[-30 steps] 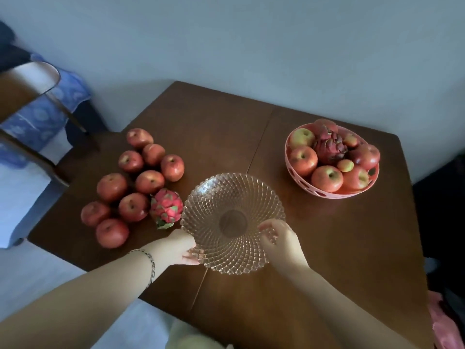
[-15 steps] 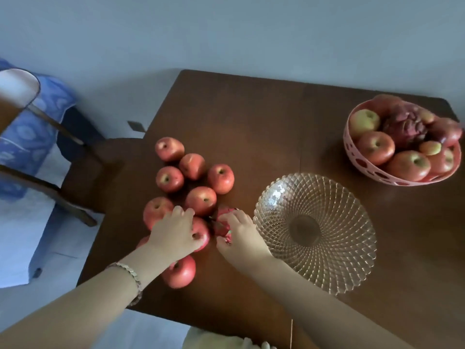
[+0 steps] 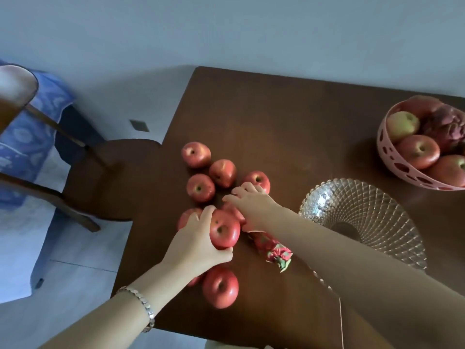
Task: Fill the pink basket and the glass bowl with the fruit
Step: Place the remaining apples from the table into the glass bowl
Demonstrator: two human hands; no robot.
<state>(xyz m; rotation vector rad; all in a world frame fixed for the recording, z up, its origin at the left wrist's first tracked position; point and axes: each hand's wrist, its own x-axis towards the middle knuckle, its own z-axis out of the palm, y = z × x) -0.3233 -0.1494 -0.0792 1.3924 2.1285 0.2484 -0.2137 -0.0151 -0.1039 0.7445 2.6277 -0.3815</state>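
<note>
Several red apples lie loose on the left part of the brown table (image 3: 289, 127). My left hand (image 3: 195, 244) grips one red apple (image 3: 224, 230) from its left side. Over the middle of the cluster, my right hand (image 3: 253, 206) curls its fingers round another apple (image 3: 235, 212), mostly hidden beneath it. A pink-and-green dragon fruit (image 3: 274, 250) lies under my right forearm. The glass bowl (image 3: 372, 212) stands empty to the right of the apples. At the right edge of view the pink basket (image 3: 400, 170) holds apples and a dragon fruit.
More apples lie at the back of the cluster (image 3: 196, 154) and near the front table edge (image 3: 220, 288). A dark wooden chair (image 3: 108, 177) stands close to the table's left edge. A blue patterned cloth (image 3: 27, 137) hangs at far left.
The view has swung left. My left hand now wraps a single apple, and my right hand has left the dragon fruit and reached further back onto an apple.
</note>
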